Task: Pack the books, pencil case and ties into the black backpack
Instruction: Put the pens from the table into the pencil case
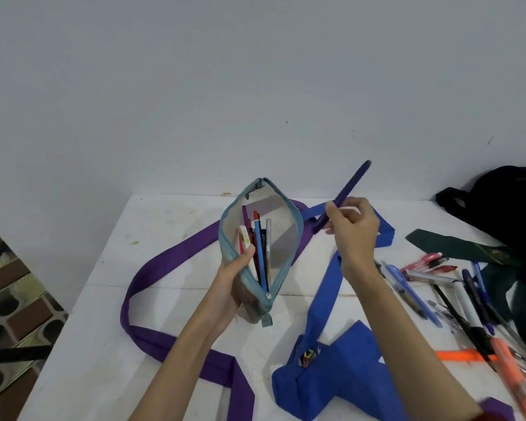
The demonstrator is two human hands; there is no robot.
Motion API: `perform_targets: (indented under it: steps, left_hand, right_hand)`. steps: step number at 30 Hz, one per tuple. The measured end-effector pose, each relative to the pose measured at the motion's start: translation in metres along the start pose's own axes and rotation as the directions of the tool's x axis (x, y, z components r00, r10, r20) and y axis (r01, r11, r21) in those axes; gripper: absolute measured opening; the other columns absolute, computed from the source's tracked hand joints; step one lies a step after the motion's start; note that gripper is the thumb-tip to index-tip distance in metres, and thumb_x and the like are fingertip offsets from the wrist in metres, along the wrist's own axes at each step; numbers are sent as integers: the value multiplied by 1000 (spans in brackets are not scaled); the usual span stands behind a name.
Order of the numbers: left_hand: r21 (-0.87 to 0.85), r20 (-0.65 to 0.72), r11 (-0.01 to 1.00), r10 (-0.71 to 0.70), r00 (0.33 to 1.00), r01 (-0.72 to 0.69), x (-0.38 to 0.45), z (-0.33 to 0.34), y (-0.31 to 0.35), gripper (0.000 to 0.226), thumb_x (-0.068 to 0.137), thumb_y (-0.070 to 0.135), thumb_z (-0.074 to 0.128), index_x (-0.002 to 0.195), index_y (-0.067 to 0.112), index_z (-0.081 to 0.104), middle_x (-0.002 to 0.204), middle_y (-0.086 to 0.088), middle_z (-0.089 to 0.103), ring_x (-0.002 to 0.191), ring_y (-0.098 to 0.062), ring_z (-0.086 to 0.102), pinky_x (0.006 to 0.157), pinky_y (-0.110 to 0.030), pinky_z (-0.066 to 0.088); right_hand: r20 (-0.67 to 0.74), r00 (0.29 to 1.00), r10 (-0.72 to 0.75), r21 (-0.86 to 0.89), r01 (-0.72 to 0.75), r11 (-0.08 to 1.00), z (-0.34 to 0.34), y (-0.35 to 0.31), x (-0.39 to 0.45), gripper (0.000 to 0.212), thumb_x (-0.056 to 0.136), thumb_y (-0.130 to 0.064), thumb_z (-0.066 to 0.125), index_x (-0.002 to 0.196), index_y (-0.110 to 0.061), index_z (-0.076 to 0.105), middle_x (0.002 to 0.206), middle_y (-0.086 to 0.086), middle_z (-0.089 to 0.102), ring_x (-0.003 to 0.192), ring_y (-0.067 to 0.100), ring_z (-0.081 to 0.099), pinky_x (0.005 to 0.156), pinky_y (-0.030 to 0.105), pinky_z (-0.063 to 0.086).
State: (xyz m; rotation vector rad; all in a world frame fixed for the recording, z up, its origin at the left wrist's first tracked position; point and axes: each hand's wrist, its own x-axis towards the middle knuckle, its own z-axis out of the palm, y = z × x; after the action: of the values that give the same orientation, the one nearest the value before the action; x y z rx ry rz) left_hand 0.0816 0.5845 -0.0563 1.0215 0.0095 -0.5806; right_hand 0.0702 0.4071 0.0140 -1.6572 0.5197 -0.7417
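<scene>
Two hands: left hand [234,281] round pencil case [261,247], right hand [351,226] pinching purple pen [344,196].

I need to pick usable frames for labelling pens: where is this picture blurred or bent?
Head view: the purple pen pinched in the right hand is smeared by motion; the loose pens at the right edge are soft; the table edges bow from the wide lens; the pencil case in the left hand is sharp; light is even, shadows faint.
</scene>
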Motion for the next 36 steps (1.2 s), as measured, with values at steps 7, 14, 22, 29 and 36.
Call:
perform_targets:
  steps: [7,14,22,29,36]
  left_hand:
    - [19,34,997,78,996,-79,-1,3,-1,87,50,63,79,125,26,54,104,-1,72,98,-16,68,76,-31,55]
    - [-68,17,992,109,994,-107,-13,17,-5,46,76,46,50,114,23,60,99,-4,73,100,-21,65,85,-36,52]
    - [5,25,1000,8,1000,-8,8,54,-19,70,61,25,70,127,8,54,100,-11,66,94,-24,62,72,-31,53]
    - [-7,37,993,-115,993,115,38,75,-28,37,62,26,68,98,17,69,92,-10,68,88,-27,63,79,-36,50]
    - [-44,56,993,-103,993,106,47,68,-29,22,66,22,65,86,26,73,84,-3,72,80,-21,66,74,-34,49]
  right_hand:
    - [518,854,-46,-330,249,911,19,-45,-47,18,86,-25,67,79,-13,56,61,1,67,60,17,66,58,26,53]
    - [662,749,-9,-497,448,743,23,-33,-58,26,93,-21,56,89,1,69,81,14,69,73,27,65,70,37,56]
    - [75,996,-44,-375,69,924,-69,7,6,20,85,-7,55,68,-5,66,68,8,68,60,22,62,59,29,49]
    - [64,977,205,-606,-125,785,-94,74,30,19,85,-13,58,88,5,64,85,16,67,80,27,61,70,37,49]
    - [220,943,251,-910,106,400,-76,94,26,33,89,-34,59,113,-12,53,122,7,54,118,24,42,96,37,38]
